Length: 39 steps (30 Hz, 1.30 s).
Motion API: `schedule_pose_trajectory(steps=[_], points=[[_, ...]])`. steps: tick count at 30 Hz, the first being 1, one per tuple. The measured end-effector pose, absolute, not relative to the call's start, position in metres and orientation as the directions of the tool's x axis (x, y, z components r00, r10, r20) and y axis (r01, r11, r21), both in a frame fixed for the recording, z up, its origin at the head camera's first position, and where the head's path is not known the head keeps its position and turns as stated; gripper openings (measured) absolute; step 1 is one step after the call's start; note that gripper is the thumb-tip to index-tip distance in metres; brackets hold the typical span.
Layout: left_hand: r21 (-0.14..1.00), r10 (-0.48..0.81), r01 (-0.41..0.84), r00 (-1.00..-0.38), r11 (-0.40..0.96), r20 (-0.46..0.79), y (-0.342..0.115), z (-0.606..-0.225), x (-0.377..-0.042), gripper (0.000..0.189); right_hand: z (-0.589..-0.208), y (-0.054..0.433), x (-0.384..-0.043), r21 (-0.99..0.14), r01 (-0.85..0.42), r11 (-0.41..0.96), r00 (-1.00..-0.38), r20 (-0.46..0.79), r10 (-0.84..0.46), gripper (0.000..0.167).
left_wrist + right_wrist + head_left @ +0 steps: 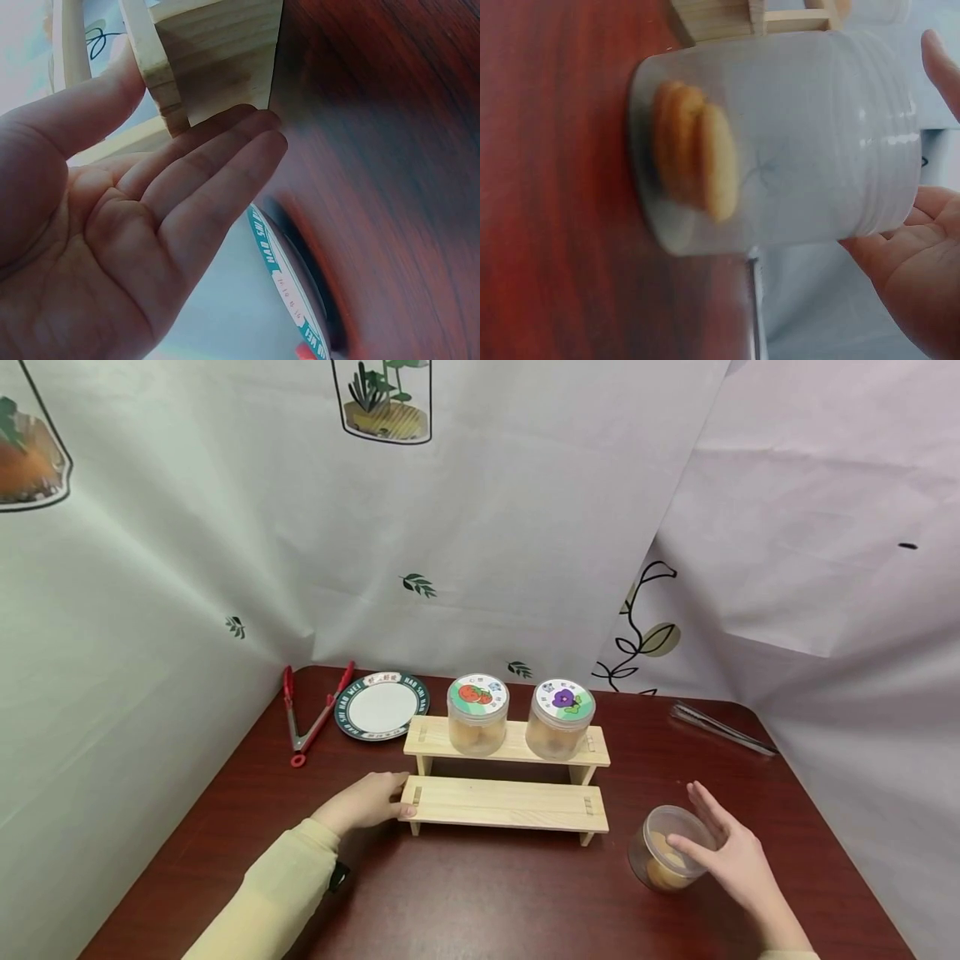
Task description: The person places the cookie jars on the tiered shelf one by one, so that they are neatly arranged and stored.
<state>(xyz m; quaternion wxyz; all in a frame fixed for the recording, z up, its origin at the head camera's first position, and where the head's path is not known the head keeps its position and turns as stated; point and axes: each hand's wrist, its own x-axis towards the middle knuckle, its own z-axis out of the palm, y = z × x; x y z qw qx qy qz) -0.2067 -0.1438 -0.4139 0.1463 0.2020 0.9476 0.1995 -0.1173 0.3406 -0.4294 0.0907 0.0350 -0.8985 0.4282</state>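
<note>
My left hand (369, 800) holds the left end of the lower step of a two-step wooden stand (510, 802), thumb in front and fingers behind. In the left wrist view its fingers are nearly straight beside the stand's end. At the right stands a clear plastic jar (663, 852) with several round biscuits (694, 150) at its bottom; no printed label shows on its top. Around the jar's upper part my right hand (731, 852) is spread, its thumb apart from the wall in the right wrist view. Two jars with printed tops, tomato (478, 714) and purple flower (561, 718), sit on the upper step.
Behind the stand to the left lies a plate with a dark green rim (345, 714). Red-handled tongs (300, 739) lie spread beside it. Metal tongs (723, 728) rest at the back right. White patterned cloth (480, 527) hangs around the dark red table (465, 902).
</note>
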Motion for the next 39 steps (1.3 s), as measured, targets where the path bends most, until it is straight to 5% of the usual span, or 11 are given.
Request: schedule_pose_trajectory(steps=[21,39], points=[[0.426,0.416,0.297,-0.883,0.855,-0.219,-0.144,-0.417,-0.208,0.060,-0.451,0.342,-0.096,-0.696,-0.134,0.705,-0.978,0.207,0.018,0.097],[0.429,0.421,0.300,-0.880,0.852,-0.221,-0.144,-0.418,-0.210,0.062,-0.447,0.338,-0.100,-0.709,0.032,0.704,-0.991,0.071,0.116,0.085]])
